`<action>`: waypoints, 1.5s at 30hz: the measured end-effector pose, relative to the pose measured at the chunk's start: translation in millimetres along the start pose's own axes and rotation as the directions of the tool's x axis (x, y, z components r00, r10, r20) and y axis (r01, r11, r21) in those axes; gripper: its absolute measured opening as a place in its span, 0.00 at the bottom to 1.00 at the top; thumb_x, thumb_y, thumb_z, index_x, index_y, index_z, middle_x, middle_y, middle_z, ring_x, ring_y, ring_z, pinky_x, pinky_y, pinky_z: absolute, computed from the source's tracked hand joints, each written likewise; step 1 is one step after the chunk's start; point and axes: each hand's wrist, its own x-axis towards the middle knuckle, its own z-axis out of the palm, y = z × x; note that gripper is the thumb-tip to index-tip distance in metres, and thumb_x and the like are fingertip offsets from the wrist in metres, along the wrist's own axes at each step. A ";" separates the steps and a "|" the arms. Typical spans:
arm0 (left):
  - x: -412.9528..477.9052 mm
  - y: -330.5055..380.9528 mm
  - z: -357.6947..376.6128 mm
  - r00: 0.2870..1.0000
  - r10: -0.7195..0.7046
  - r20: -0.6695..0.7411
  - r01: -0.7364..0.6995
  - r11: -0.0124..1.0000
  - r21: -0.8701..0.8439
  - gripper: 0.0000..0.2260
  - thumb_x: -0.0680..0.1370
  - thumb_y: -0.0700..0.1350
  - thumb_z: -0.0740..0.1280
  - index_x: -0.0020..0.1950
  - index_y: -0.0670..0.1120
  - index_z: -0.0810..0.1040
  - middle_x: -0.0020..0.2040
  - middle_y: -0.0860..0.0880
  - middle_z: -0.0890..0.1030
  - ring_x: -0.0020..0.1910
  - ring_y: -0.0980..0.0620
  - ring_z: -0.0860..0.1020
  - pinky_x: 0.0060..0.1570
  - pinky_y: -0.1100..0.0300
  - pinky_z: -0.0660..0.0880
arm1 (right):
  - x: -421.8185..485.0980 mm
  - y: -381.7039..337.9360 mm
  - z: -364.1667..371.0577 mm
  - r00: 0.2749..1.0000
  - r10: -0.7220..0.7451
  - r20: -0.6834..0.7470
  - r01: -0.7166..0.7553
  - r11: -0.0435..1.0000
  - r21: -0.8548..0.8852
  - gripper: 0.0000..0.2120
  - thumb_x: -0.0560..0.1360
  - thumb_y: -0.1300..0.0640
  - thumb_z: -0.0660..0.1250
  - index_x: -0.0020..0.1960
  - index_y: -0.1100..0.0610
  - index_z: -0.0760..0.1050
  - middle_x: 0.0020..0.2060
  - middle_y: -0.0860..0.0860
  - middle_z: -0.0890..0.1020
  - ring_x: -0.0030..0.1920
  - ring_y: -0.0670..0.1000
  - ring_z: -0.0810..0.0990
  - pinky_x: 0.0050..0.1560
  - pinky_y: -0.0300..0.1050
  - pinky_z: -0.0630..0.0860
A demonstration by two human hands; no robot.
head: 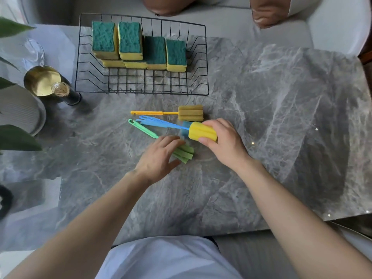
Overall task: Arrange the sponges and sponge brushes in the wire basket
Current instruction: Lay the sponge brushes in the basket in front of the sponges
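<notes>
While the right hand pinches the blue brush's yellow foam head, the left hand spreads open over the green brush.
Foam looks soft and light; the stiff handles beyond the fingertips probably offer firmer hold.

Left arm: bare forearm entering from lower left, angled up and to the right.
Left hand: palm down, fingers loosely spread and part-curled, thumb pointing right; not closed on anything.
Right arm: bare forearm entering from lower right, angled up and to the left.
Right hand: wrist bent, fingers above and thumb below, clamped on a yellow sponge head.
</notes>
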 end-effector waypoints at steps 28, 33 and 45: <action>21.9 -4.7 -106.0 0.999 -0.039 -0.024 0.041 0.993 0.107 0.17 0.81 0.48 0.67 0.69 0.46 0.76 0.55 0.45 0.78 0.54 0.42 0.74 0.58 0.47 0.74 | 198.3 -20.8 -12.5 0.991 -0.134 0.019 0.134 0.990 -0.031 0.19 0.72 0.54 0.75 0.62 0.53 0.77 0.52 0.50 0.67 0.54 0.51 0.72 0.56 0.37 0.64; 34.7 -10.4 -127.2 0.998 -0.023 -0.065 0.030 0.994 0.104 0.16 0.81 0.48 0.67 0.69 0.47 0.76 0.54 0.47 0.77 0.54 0.44 0.74 0.56 0.49 0.74 | 220.4 -21.2 2.5 0.983 -0.139 0.124 0.156 0.978 -0.140 0.18 0.73 0.51 0.74 0.61 0.51 0.76 0.52 0.50 0.69 0.53 0.56 0.75 0.56 0.51 0.73; 92.4 -34.4 -157.9 0.992 -0.012 -0.125 0.027 0.992 0.121 0.18 0.81 0.47 0.68 0.70 0.45 0.75 0.54 0.44 0.77 0.54 0.42 0.74 0.56 0.48 0.73 | 232.9 -2.7 7.3 0.987 -0.155 0.038 0.155 0.883 -0.442 0.16 0.72 0.39 0.70 0.56 0.46 0.78 0.53 0.45 0.81 0.62 0.53 0.72 0.64 0.59 0.58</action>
